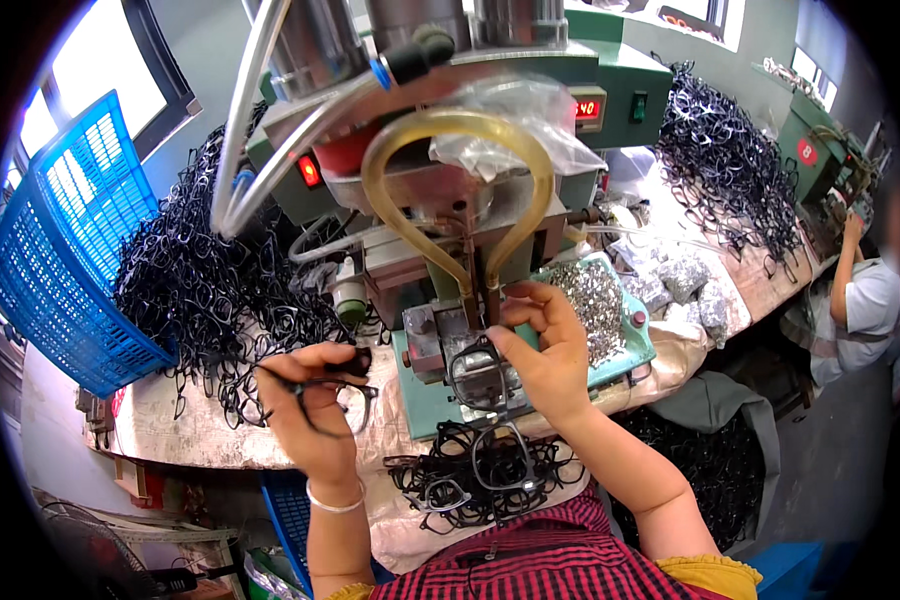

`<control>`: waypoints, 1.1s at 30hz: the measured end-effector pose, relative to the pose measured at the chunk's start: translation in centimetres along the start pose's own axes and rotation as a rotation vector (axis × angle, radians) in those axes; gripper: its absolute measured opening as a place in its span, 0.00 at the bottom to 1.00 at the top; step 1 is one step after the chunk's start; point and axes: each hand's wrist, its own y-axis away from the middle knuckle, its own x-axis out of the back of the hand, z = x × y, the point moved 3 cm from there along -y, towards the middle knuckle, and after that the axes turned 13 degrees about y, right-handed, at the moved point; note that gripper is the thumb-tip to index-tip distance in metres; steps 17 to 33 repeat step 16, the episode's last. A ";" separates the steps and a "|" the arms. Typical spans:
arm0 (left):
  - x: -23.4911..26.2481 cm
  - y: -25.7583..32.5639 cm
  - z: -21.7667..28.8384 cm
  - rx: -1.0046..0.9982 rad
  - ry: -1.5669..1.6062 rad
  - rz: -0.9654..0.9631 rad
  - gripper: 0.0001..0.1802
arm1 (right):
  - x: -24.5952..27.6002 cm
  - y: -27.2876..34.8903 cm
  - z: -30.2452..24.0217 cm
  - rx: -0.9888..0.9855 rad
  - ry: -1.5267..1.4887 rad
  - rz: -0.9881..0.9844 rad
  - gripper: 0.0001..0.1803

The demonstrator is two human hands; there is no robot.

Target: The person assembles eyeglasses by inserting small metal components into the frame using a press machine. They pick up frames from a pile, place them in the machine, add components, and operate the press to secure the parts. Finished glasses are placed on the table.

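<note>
My left hand (pixel 315 415) is closed around a dark eyeglass frame (pixel 362 392), held above the bench left of the machine's base. My right hand (pixel 550 355) is at the machine's working head, its thumb and fingers closed on another eyeglass frame (pixel 478 378) that hangs just under the two metal tips (pixel 480 305). The exact grip is partly hidden by my fingers. Between my forearms, a heap of black eyeglass frames (pixel 460 465) lies at the bench's front edge, and one larger frame (pixel 503 455) stands out on top.
The bench machine (pixel 460 235) has a curved yellowish hose (pixel 455 118). A green tray (pixel 630 345) of small metal parts is at its right, near small bags (pixel 685 275). Frame piles (pixel 230 270) flank it; a blue basket (pixel 80 260) tilts at left. Another person (pixel 860 310) works far right.
</note>
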 end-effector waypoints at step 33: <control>-7.0 7.1 -5.9 1.349 0.440 0.008 0.14 | 7.9 -1.4 4.2 0.169 1.161 -0.012 0.12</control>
